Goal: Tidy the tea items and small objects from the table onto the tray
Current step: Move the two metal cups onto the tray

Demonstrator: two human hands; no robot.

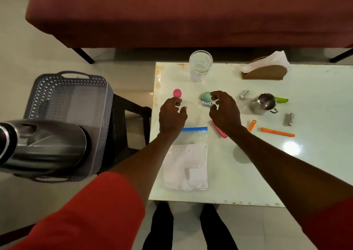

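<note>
A small pink round object lies near the table's left edge, and the fingertips of my left hand pinch its near end. My right hand hovers with curled, parted fingers over a mint-green object and a small white battery. More batteries, a steel cup, a green clip, orange clips and a pink clip lie on the white table. A grey lattice tray stands on a stool to the left.
A glass of water stands at the table's far edge, a brown napkin holder to its right. A zip bag with papers lies under my forearms. A steel kettle sits at the tray's near side. A red sofa lies beyond.
</note>
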